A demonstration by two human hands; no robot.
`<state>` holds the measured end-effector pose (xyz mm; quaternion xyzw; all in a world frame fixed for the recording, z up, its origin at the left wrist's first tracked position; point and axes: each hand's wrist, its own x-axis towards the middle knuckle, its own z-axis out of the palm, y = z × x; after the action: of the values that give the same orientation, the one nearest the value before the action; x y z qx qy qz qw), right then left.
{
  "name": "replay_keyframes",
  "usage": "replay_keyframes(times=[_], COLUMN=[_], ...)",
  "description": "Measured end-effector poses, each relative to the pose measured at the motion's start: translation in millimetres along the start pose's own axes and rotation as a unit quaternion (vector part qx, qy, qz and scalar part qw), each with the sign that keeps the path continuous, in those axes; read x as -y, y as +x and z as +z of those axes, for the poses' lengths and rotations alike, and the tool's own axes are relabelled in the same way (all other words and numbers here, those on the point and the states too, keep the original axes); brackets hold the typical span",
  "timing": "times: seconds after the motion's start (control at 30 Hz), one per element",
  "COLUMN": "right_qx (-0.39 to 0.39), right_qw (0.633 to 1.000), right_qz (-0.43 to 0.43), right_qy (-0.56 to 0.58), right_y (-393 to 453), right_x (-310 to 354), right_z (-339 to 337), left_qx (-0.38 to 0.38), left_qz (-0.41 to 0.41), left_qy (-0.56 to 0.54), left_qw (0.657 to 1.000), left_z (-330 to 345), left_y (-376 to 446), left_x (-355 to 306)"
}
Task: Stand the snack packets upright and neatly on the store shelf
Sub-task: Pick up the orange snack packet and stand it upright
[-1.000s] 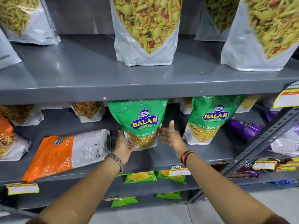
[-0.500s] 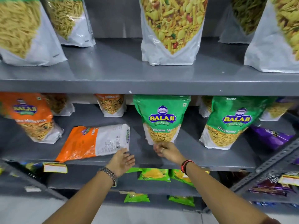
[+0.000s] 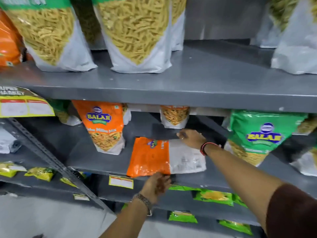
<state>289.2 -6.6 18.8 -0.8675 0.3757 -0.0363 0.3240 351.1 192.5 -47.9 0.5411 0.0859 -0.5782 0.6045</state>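
An orange and white snack packet (image 3: 154,157) lies flat on the grey middle shelf (image 3: 103,162), its near edge over the shelf's front lip. My left hand (image 3: 157,184) holds that near edge from below at the front. My right hand (image 3: 192,139) rests on the packet's far top edge, fingers curled over it. To the left an orange Balaji packet (image 3: 104,124) stands upright. A green Balaji packet (image 3: 257,134) stands upright on the right. A small packet (image 3: 174,116) stands at the back of the shelf.
Large white packets of yellow sev (image 3: 135,35) stand on the upper shelf (image 3: 197,93). Green and yellow packets (image 3: 212,196) lie on the lower shelves. A slanted metal upright (image 3: 44,153) crosses the left side, with a yellow price tag (image 3: 24,105) above it.
The view has swung to the left. Both hands left the green packet and moved onto the flat orange packet, left hand at its near edge, right hand at its far edge.
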Motion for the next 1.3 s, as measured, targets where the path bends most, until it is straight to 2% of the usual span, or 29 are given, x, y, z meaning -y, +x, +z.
replay_keyframes(times=[0.1,0.2,0.3,0.4,0.5,0.63,0.8,0.97,1.13,1.23,1.3], right_qx=[0.045,0.072,0.083,0.065,0.029,-0.024,-0.161,-0.215,-0.22,-0.216,-0.198], right_qw=[0.995,0.987,0.978,0.977,0.974,0.98,0.962,0.945,0.929,0.901,0.886], right_qz=[0.084,0.129,0.148,0.174,0.193,0.181,0.18,0.186,0.212,0.219,0.208], right_qy=[-0.037,-0.069,-0.122,-0.108,-0.112,-0.076,0.124,0.163,0.208,0.304,0.363], right_y=[36,64,70,65,49,21,1,-8,-12,-16,-19], right_x=[14,19,23,26,21,17,4,2,-13,-20,-19], right_z=[12,25,27,21,13,-4,-15,-2,19,19,19], left_qx=[0.039,0.077,0.068,0.077,0.06,0.081,0.107,0.082,0.062,0.055,0.083], left_qz=[-0.032,-0.054,-0.018,0.025,0.089,0.167,0.236,0.287,0.244,0.145,0.067], left_qy=[0.022,0.056,0.063,0.05,0.033,0.037,0.049,0.102,0.182,0.238,0.299], left_qw=[0.998,0.994,0.996,0.995,0.994,0.982,0.965,0.949,0.951,0.959,0.948], left_z=[-19,-28,-33,-37,-46,-44,-17,12,17,17,11], left_y=[10,15,8,2,3,5,-4,-11,-2,1,3], left_x=[-13,-19,-20,-25,-35,-71,-121,-153,-150,-138,-124])
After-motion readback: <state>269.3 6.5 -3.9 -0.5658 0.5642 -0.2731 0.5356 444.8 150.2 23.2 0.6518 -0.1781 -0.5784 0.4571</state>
